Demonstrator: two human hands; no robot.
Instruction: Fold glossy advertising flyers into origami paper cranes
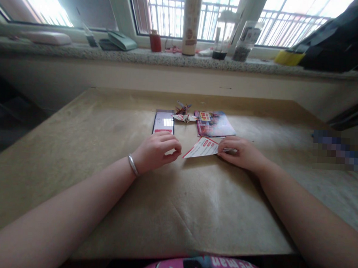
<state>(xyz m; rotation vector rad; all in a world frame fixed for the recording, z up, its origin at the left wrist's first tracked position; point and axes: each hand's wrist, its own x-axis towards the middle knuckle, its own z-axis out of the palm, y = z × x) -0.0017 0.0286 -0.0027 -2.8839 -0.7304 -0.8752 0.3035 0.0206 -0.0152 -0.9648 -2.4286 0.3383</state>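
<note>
My right hand (240,151) rests on the table with its fingers closed on the edge of a folded white and red paper (202,148) that lies flat and points to the left. My left hand (157,150), a silver bracelet on its wrist, rests just left of the paper with fingers curled in and nothing visible in them. Behind the hands lie a phone (163,122) with a lit screen, a small folded paper crane (184,117), another crumpled folded paper (182,108) and a colourful printed leaflet (215,124).
The table (77,153) is covered with brown paper. A stone windowsill (141,56) behind it holds a tall cylinder (191,22), a red cup (155,41), a green case (122,40), jars and a yellow item. A dark object stands at far right.
</note>
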